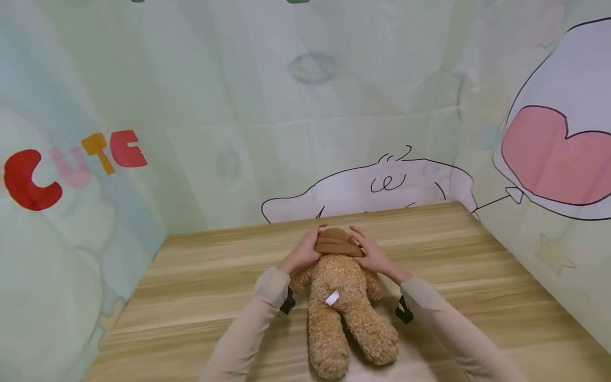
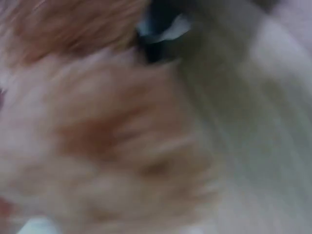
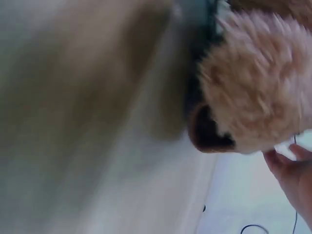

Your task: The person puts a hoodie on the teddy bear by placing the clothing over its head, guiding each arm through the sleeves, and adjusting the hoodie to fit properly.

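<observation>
- Nearest, the teddy bear (image 1: 339, 278) is lying on the wooden tabletop (image 1: 205, 286), its legs pointing toward the person; no hand is pinning the body, so working gently should be better, as a sharp tug could drag the toy askew.
- A white tag (image 1: 332, 297) is showing on the lower torso, well apart from both hands.
- Farther on, the left hand (image 1: 305, 249) is gripping the left side of the brown hat (image 1: 337, 241), its fingers curling along the crown; its thumb is hard to make out.
- The right hand (image 1: 374, 255) is gripping the opposite side, fingers and thumb spreading apart around the brim's end. Matching pressure on both sides should be the surest way of handling the hat without twisting it.
- The hat itself is sitting between the two hands, covering the bear's head, its brim running across just above the torso. Holding that brim level and watching for fur bunching under it would be wise.
- Farthest back, a printed backdrop (image 1: 215, 175) is hanging behind the table's far edge.
</observation>
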### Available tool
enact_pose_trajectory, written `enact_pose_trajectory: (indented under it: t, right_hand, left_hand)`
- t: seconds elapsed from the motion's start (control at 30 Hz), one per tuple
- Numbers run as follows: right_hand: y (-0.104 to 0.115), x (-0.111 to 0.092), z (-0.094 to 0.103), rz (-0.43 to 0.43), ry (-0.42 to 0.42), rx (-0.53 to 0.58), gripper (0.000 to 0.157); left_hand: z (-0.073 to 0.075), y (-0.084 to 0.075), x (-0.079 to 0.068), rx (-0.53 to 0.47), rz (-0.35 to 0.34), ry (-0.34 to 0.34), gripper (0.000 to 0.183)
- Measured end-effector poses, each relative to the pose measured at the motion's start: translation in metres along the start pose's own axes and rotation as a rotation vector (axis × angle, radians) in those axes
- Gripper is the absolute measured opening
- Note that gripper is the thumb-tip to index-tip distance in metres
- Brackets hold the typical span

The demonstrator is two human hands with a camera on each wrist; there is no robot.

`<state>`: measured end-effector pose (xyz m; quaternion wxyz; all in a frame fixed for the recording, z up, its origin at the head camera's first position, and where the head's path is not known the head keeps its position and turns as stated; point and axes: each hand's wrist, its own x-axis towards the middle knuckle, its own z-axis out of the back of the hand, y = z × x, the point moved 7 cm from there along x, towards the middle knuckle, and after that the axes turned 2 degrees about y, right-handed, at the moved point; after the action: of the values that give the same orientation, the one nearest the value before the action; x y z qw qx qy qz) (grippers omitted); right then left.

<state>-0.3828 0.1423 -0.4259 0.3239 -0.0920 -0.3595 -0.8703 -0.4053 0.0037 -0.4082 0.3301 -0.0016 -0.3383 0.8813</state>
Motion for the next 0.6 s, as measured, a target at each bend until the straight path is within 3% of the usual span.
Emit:
enact_pose_trajectory:
  t: [0.1, 0.2, 0.37, 0.43, 0.6]
  right_hand:
    - [-0.002, 0.011, -0.007, -0.042, 0.082, 0.141, 0.069]
    - [-0.001, 0.017, -0.01, -0.083, 0.131, 0.112, 0.076]
    - [0.01, 0.023, -0.009, -0.061, 0.029, -0.054, 0.052]
    - [0.014, 0.021, -0.01, -0.037, -0.023, -0.095, 0.039]
    - [0.023, 0.016, -0.016, 0.026, -0.055, -0.117, 0.03]
  left_hand:
    - [0.003, 0.002, 0.002, 0.047, 0.067, 0.041, 0.068]
    - [0.002, 0.001, 0.003, 0.15, 0.077, 0.031, 0.051]
    - [0.004, -0.005, -0.002, 0.227, -0.02, -0.11, 0.029]
    - [0.003, -0.01, -0.005, 0.205, -0.074, -0.157, 0.025]
    - [-0.006, -0.018, -0.01, 0.156, -0.129, -0.173, 0.021]
